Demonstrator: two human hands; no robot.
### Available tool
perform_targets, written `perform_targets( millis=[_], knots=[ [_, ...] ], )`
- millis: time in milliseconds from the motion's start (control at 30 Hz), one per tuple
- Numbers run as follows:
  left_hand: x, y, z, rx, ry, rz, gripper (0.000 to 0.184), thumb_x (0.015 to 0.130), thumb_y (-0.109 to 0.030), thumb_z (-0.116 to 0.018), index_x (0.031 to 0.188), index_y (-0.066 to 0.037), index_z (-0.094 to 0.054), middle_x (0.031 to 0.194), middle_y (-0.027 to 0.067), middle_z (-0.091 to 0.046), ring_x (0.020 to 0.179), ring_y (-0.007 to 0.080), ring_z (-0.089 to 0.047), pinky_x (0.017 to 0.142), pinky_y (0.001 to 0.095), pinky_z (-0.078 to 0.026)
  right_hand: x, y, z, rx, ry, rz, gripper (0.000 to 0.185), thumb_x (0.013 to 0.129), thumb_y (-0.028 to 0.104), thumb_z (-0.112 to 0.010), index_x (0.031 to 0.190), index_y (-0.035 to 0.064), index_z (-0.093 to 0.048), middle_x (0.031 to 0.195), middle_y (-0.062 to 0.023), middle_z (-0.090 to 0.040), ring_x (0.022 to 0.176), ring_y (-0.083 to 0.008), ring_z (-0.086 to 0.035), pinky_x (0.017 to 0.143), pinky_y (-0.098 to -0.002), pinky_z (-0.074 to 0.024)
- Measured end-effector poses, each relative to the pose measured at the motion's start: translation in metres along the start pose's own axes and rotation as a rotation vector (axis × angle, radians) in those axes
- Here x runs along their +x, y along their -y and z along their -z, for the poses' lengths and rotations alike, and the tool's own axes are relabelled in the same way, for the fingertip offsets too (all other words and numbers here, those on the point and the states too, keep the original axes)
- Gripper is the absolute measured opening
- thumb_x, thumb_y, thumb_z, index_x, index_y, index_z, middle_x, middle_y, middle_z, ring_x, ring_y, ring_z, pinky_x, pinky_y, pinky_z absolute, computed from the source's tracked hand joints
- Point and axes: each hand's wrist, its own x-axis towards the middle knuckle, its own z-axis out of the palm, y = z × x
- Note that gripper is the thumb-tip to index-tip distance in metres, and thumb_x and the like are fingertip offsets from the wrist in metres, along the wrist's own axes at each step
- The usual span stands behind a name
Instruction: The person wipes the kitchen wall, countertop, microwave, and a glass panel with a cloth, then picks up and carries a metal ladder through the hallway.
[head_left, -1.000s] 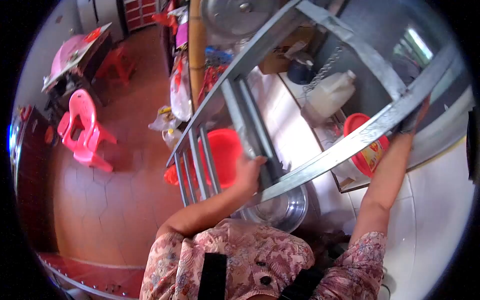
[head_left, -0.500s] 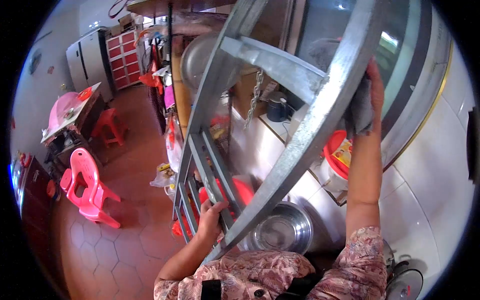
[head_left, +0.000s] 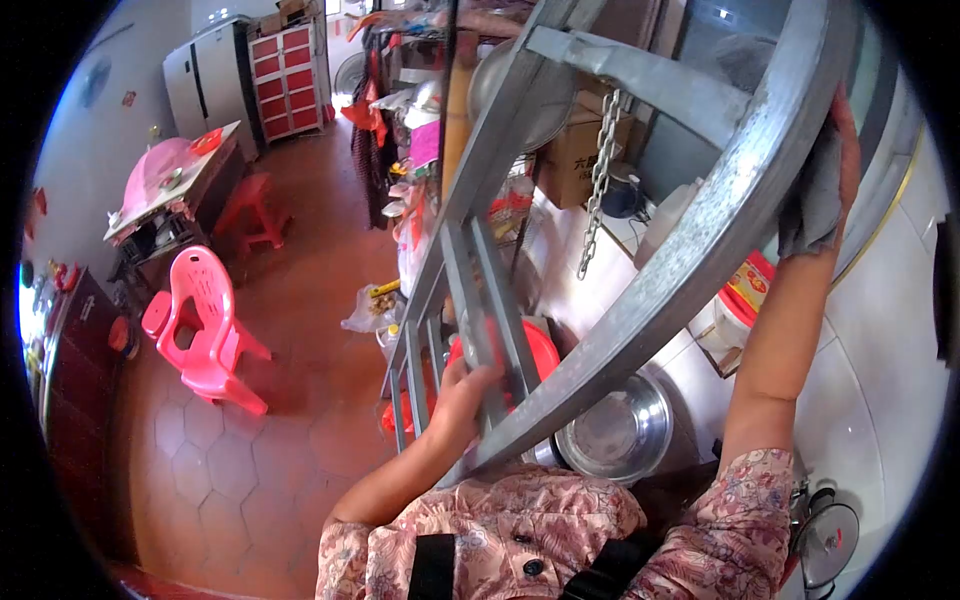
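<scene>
A grey metal ladder (head_left: pixel 690 245) stands tilted right in front of me, with a chain (head_left: pixel 600 180) hanging by its upper rung. My left hand (head_left: pixel 464 402) is wrapped around one of its lower rungs, slightly blurred. Up on the right, my right hand (head_left: pixel 848 160) holds a grey cloth (head_left: pixel 812 200) beside the ladder's right rail. Part of that hand is hidden behind the rail, and I cannot tell whether the cloth presses on the rail or on the glass behind.
Below the ladder sits a metal basin (head_left: pixel 620 430) near a red basin (head_left: pixel 542 350). A red-lidded bucket (head_left: pixel 735 308) stands by the tiled wall. To the left are a pink chair (head_left: pixel 205 325), a red stool (head_left: pixel 255 210) and a table (head_left: pixel 215 150).
My view has turned left, so the room and ladder appear farther right. My left hand remains on the rung, and the cloth is still in my right hand.
</scene>
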Motion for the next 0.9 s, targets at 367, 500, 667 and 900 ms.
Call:
perform_targets(
  millis=[367,500,667,900],
  knots=[
    [-0.005,-0.029,0.051,-0.083,-0.161,0.040,0.032,0.074,-0.011,-0.067,0.100,0.004,-0.056,0.087,0.0157,-0.063,0.075,0.0236,-0.064,0.067,0.0355,-0.053,-0.009,0.004,-0.053,-0.217,0.131,0.371,0.039,0.086,0.033,-0.063,0.113,0.0042,-0.064,0.109,-0.0084,-0.063,0.096,-0.0177,-0.062,0.084,-0.0269,-0.0473],
    [0.014,-0.031,0.097,-0.217,0.106,0.033,0.040,0.078,-0.015,-0.066,0.108,0.009,-0.055,0.092,0.0207,-0.064,0.082,0.0264,-0.066,0.073,0.0398,-0.056,-0.010,-0.001,-0.078,-0.136,0.292,0.379,0.036,0.086,0.030,-0.063,0.110,0.0039,-0.064,0.104,-0.0075,-0.064,0.090,-0.0160,-0.062,0.078,-0.0252,-0.0483],
    [0.010,-0.069,0.104,0.082,0.157,-0.058,0.062,0.078,-0.028,-0.068,0.125,0.006,-0.047,0.111,0.0226,-0.059,0.098,0.0286,-0.062,0.084,0.0425,-0.052,-0.017,0.001,-0.111,0.002,0.475,0.345,0.031,0.087,0.028,-0.063,0.107,0.0035,-0.064,0.096,-0.0063,-0.064,0.082,-0.0138,-0.063,0.070,-0.0231,-0.0496],
    [0.016,-0.111,0.118,0.214,0.130,-0.126,0.067,0.077,-0.030,-0.069,0.128,0.005,-0.043,0.116,0.0219,-0.056,0.102,0.0289,-0.060,0.086,0.0425,-0.050,-0.043,0.004,-0.154,0.165,0.682,0.282,0.026,0.088,0.024,-0.062,0.102,0.0029,-0.065,0.087,-0.0046,-0.064,0.071,-0.0108,-0.063,0.058,-0.0202,-0.0515]
  ],
)
